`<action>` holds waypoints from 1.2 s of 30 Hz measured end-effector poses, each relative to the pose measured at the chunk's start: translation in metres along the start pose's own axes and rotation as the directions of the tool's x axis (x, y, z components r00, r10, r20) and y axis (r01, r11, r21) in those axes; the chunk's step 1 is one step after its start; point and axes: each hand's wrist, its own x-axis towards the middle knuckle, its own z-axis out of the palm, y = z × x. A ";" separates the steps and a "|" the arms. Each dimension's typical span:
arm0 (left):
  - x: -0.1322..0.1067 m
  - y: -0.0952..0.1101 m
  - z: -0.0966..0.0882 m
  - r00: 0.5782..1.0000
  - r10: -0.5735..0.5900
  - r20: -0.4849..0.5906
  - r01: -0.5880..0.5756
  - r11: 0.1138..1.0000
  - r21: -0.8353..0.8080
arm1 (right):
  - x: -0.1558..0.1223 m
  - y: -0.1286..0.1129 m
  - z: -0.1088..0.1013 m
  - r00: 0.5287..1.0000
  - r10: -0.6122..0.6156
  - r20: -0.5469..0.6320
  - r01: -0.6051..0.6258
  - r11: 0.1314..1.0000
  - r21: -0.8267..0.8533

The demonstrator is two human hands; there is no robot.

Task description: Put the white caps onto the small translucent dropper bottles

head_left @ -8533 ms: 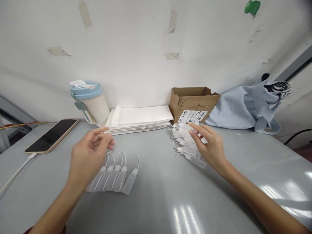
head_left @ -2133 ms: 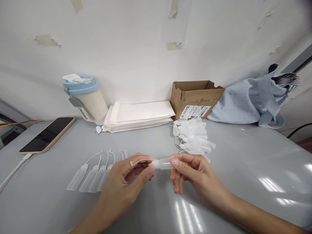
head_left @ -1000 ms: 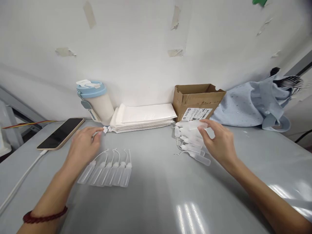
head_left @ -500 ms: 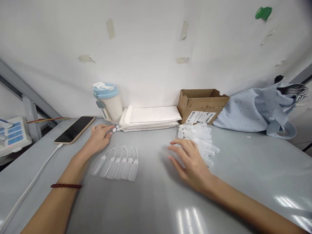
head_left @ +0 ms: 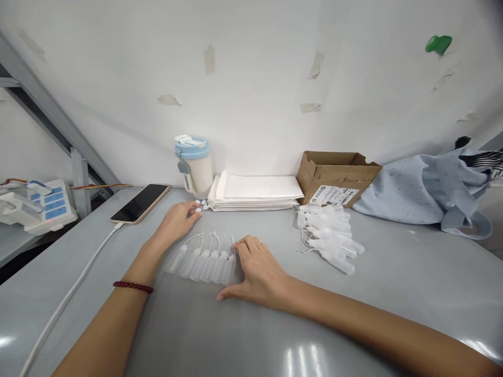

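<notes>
Several translucent squeeze bottles (head_left: 200,264) with thin bent white tubes lie side by side in a slanted row. Along the row's right end rests my right hand (head_left: 261,272), its thumb spread away from the fingers and nothing gripped; its fingertips are by the last bottle. My left hand (head_left: 176,222) is behind the row, fingers curled in toward the thumb beside some small white pieces (head_left: 203,204). What its fingertips pinch is too small to make out. A loose pile of similar bottles (head_left: 332,235) lies farther right.
At the back stand a cream cup with a blue lid (head_left: 198,167), a stack of white envelopes (head_left: 259,188) and an open cardboard box (head_left: 338,178). A phone (head_left: 140,203) on a white cable lies left; a light blue cloth bag (head_left: 412,188) sits right.
My right hand has moved left from near the pile to the row's right end. The fingers of my left hand have curled in by the white pieces. The view has shifted left.
</notes>
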 end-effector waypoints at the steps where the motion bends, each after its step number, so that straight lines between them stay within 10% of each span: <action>1: 0.000 0.000 0.000 1.000 -0.008 0.006 0.008 1.000 -0.007 | 0.000 -0.001 0.002 1.000 0.003 -0.003 -0.003 1.000 -0.006; 22: -0.022 0.042 -0.024 0.993 -0.103 -0.062 0.077 0.942 -0.326 | -0.068 0.049 -0.034 0.949 -0.144 -0.281 0.195 0.967 0.162; 26: -0.044 0.085 -0.030 0.994 -0.007 0.111 0.072 0.799 -0.597 | -0.077 0.048 -0.038 0.978 -0.057 -0.201 0.100 0.972 0.212; 31: -0.067 0.126 -0.024 0.882 0.293 0.368 0.192 0.491 -0.850 | -0.082 0.043 -0.041 0.965 -0.176 -0.194 0.205 0.969 0.140; 36: -0.073 0.137 -0.016 0.836 0.378 0.398 0.222 0.430 -0.875 | -0.082 0.040 -0.043 0.950 -0.241 -0.199 0.262 0.961 0.087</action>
